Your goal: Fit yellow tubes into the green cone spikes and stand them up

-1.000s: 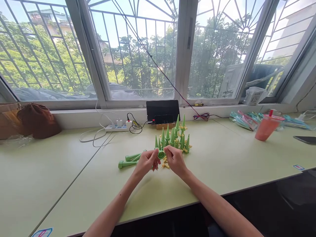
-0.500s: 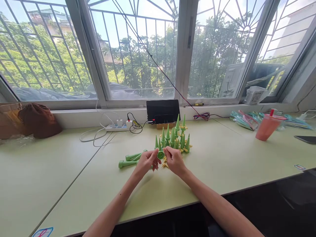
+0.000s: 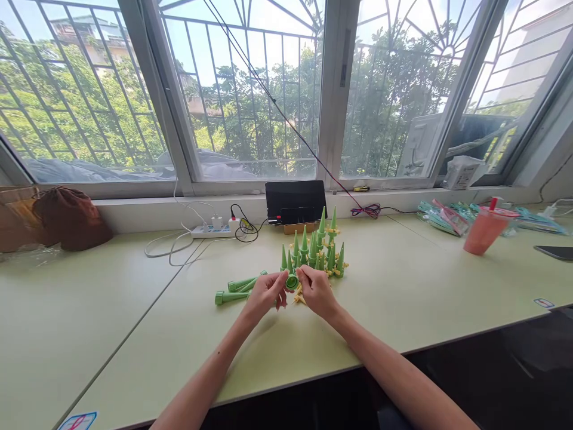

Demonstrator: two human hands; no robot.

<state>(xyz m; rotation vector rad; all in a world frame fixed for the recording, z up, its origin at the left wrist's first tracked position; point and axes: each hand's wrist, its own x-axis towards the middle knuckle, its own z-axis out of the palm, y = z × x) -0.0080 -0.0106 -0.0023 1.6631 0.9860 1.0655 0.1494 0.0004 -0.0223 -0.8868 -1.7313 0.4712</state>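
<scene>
My left hand [image 3: 265, 294] is closed around a green plastic spike [image 3: 292, 281], whose round open end faces me. My right hand [image 3: 316, 290] pinches at the rim of that same spike from the right; a small yellow part may be in its fingertips but I cannot make it out. Just behind the hands, several green cone spikes [image 3: 319, 251] stand upright in a cluster with yellow pieces on them. Several more green spikes [image 3: 236, 289] lie flat on the pale green table [image 3: 403, 292] to the left. Small yellow parts [image 3: 299, 298] lie under my hands.
A black tablet [image 3: 295, 202] leans on the sill behind the cluster, beside a power strip [image 3: 215, 229] with cables. A brown pouch [image 3: 70, 218] sits far left. At the right stand a pink cup [image 3: 484, 229], plastic packets [image 3: 441, 217] and a phone [image 3: 554, 252].
</scene>
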